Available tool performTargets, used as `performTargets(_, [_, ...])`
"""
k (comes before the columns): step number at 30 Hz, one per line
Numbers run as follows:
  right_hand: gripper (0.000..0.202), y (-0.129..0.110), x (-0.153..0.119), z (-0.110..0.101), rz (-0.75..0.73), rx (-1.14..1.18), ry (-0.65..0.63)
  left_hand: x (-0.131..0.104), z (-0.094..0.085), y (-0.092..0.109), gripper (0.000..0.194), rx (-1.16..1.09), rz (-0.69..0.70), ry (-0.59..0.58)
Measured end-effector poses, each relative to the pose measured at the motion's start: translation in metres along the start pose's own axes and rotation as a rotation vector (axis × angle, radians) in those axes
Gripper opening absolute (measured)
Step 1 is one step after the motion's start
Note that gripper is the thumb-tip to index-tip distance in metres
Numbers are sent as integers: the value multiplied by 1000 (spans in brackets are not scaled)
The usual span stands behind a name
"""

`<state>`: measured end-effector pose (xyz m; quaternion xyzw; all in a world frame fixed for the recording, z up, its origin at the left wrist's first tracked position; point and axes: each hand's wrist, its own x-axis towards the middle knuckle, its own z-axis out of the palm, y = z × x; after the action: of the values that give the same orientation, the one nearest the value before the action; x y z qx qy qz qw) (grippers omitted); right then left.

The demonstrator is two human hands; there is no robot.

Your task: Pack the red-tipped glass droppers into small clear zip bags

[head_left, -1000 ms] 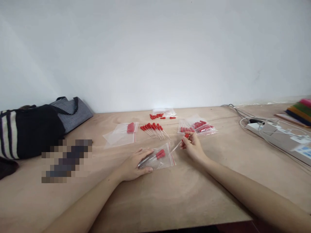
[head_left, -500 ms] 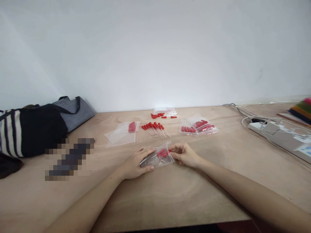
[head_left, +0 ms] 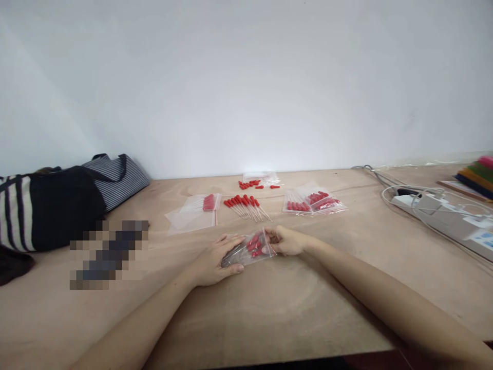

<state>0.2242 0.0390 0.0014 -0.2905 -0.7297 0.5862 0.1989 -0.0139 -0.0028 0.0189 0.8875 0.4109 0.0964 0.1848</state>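
Bag [head_left: 245,257], one, clear: we find it mid-desk [head_left: 231,318], between the far and near edges, directly between the hands. Long axis runs across from hand to hand, roughly along the near edge; mouth faces the right hand [head_left: 287,240].

Droppers [head_left: 254,242] in it: red bulbs toward the mouth, so the right hand is nearer to them; stems toward the left hand [head_left: 215,260]. We make out four or five; overlap spoils the count.

Hands, two. Left: thumb and fingers straddle the closed end and hold it down. Right: fingers curled at the mouth, tips partly hidden; we cannot tell whether they pinch a bulb.

Elsewhere we list:
- Fan of droppers [head_left: 245,198], one, some ten pieces, between the bag and the far edge.
- Loose bulbs [head_left: 252,183], about a dozen, near the far edge, two lying apart.
- Far bag [head_left: 265,177], one, just behind them.
- Left bags [head_left: 192,216], apparently two, overlapping, one with droppers.
- Right bags [head_left: 311,203], two or three, filled, overlapping.
- Power strip [head_left: 442,216], apparently one, toward the right edge.
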Motion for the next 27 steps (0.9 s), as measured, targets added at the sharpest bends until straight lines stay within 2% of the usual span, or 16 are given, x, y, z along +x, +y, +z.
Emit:
performTargets(3, [38,-2,-1,-3,64,17,17,-1,-1,1,59,-5,-3,-5])
performTargets(5, [35,-1,-2,-2,53,28,49,-1,-2,1,59,-2,-5,-11])
performTargets(8, [33,2,-2,2,12,55,157,-1,-2,2,60,8,-10,-20])
performTargets(12, [39,2,-3,7,58,98,282,-2,-3,3,60,19,-7,-21])
performTargets(14, [42,1,-5,6,26,108,239,-2,-3,3,60,31,3,-24])
performTargets(18, [33,-1,-7,3,16,78,130,-2,-3,3,56,75,17,-48])
performTargets(22, [32,1,-7,3,33,104,140,-2,-2,4,50,131,-15,-80])
performTargets(25, [29,4,-6,1,82,105,231,-1,-2,5,52,166,-18,-102])
performTargets(27, [25,7,-2,-4,112,80,349,-1,-3,6,52,171,-16,-104])
